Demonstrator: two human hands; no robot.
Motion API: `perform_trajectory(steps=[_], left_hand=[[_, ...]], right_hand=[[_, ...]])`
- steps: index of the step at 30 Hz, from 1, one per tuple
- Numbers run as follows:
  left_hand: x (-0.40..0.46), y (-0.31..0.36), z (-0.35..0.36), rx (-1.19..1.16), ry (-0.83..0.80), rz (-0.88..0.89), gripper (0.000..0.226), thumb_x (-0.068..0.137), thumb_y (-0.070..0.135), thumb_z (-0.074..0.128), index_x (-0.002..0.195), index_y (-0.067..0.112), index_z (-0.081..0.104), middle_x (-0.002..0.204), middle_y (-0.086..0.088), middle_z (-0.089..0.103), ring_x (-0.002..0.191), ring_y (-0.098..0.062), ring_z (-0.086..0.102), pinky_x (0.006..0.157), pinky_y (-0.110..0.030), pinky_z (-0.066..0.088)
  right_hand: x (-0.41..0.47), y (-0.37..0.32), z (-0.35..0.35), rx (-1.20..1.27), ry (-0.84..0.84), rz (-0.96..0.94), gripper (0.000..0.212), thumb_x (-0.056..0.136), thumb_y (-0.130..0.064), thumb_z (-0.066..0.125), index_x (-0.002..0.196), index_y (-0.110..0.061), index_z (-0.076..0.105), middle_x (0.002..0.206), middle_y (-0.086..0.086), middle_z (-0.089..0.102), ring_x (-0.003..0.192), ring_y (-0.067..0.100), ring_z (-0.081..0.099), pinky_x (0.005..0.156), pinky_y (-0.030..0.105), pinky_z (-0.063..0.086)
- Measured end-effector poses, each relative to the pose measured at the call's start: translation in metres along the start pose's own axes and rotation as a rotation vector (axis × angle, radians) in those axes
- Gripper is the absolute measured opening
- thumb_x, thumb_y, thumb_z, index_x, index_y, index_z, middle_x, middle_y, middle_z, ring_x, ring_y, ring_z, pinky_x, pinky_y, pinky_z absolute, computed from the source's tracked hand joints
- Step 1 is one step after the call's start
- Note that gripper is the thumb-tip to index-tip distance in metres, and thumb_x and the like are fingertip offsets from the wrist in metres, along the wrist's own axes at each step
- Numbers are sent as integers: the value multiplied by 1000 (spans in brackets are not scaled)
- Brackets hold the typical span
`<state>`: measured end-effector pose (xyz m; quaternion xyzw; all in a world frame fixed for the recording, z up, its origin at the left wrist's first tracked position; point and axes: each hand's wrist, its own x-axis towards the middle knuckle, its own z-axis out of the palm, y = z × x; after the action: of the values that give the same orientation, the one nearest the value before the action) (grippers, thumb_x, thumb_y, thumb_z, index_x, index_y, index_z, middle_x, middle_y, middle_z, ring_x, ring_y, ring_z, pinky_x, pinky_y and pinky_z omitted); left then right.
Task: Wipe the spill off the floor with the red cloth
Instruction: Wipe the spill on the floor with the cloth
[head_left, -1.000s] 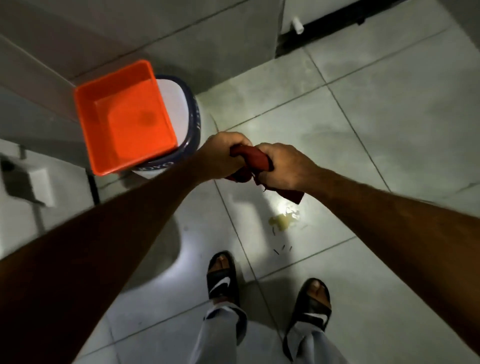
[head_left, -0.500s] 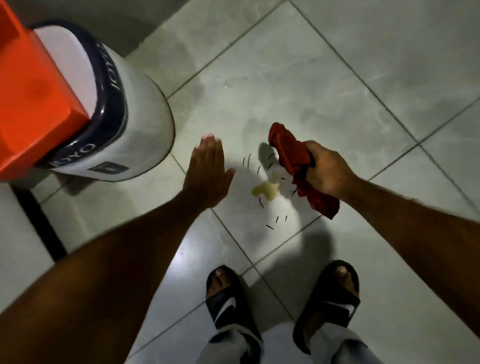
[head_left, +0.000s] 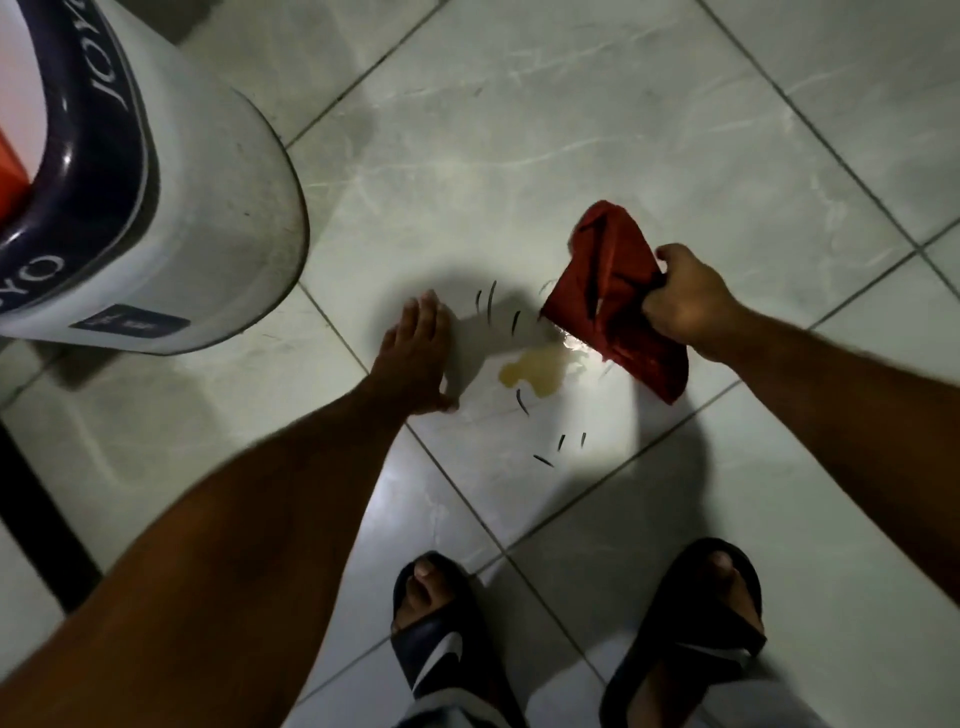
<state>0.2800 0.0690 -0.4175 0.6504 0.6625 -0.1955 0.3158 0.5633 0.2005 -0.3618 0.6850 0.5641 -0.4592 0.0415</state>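
While the tiled floor (head_left: 597, 130) fills the view, a white bucket (head_left: 208, 218) stands at left; the right hand (head_left: 685, 301) clenches the red cloth (head_left: 618, 296) just over the yellow spill (head_left: 540, 371); the left hand (head_left: 415, 358) lies flat, fingers spread, beside it.

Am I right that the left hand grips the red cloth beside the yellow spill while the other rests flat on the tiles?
No, the hands are swapped. In the head view the right hand grips the cloth beside the spill; the left hand rests flat on the tiles.
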Motion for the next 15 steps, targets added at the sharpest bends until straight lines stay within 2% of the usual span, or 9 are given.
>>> perform_trajectory(steps=[2,4,5,7,9,10,11,13,15], left_hand=[[-1,1,3,8,5,-18,140,59,42,87,149,6,-15,160,-17,-19,146,-40,-13,119,-57,12],[-1,2,4,3,9,-20,139,60,41,86,149,7,-15,159,-17,-20,146,-39,-15,119,-57,13],[-1,2,3,0,8,-20,139,61,41,86,149,7,-16,159,-16,-21,146,-38,-16,119,-57,12],[0,2,3,-7,6,-19,140,60,40,86,149,8,-16,159,-16,-22,146,-38,-17,118,-56,10],[2,-1,6,-7,19,-13,140,59,41,87,149,9,-16,159,-16,-23,146,-38,-17,117,-55,10],[2,-2,6,-6,17,-10,141,59,42,87,149,9,-16,159,-15,-23,146,-37,-18,117,-55,10],[3,-3,7,-5,16,-8,141,59,43,86,149,10,-17,159,-15,-24,146,-37,-18,117,-54,9],[2,-5,7,-2,19,-7,141,60,45,85,149,10,-18,158,-14,-25,146,-36,-19,118,-53,10],[0,-4,5,1,10,-9,140,61,45,84,149,10,-19,158,-14,-25,146,-35,-19,120,-53,11]], right_hand=[[-1,5,2,-329,102,-75,75,81,-16,62,146,-16,25,147,24,32,129,50,34,103,54,37],[-1,8,10,-388,95,-211,80,88,-26,60,151,-24,11,157,20,12,137,48,21,107,57,32],[3,10,18,-363,58,-219,80,91,-29,57,153,-27,6,160,18,5,140,47,18,111,56,30],[15,8,36,-317,4,-109,80,94,-33,53,153,-31,0,162,18,-3,144,46,13,116,55,23],[29,-2,57,-350,-2,0,80,92,-34,55,153,-35,3,162,15,-10,145,48,-1,114,62,17],[31,-7,68,-400,-10,-18,83,90,-34,59,152,-36,4,162,13,-13,145,48,-7,113,66,14],[30,-9,80,-470,-28,-101,88,86,-33,63,151,-37,4,162,11,-15,144,48,-10,113,69,10],[15,3,107,-656,-85,-382,101,79,-35,70,151,-39,-1,162,7,-17,145,47,-12,112,70,5],[-18,33,125,-840,-153,-572,102,79,-31,68,149,-41,-6,162,4,-21,145,44,-15,111,68,0]])
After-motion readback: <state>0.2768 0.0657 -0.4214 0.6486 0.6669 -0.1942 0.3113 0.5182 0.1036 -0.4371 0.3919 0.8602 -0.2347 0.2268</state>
